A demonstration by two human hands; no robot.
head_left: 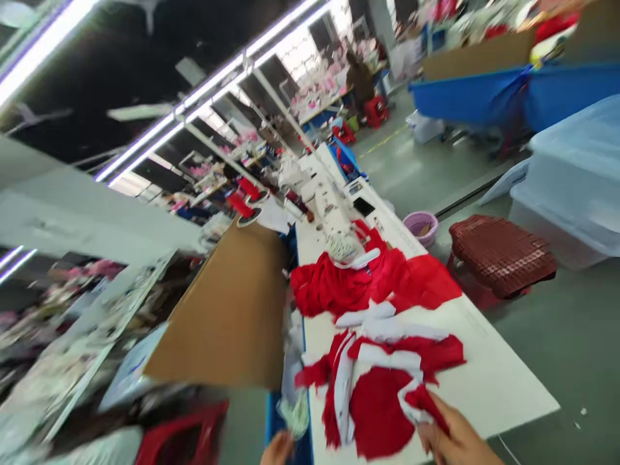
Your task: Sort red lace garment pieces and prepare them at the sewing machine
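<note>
My right hand is at the bottom edge, its fingers pinched on the corner of a red and white garment that lies spread on the white table. Only a small part of my left hand shows at the bottom, beside the table's blue edge and just below some pale scraps; its fingers are hidden. A heap of red cloth lies further along the table.
A brown cardboard sheet stands left of the table. A sewing machine sits further back. To the right are a red woven stool, a purple bowl, clear plastic bins and blue bins. A person sits far off.
</note>
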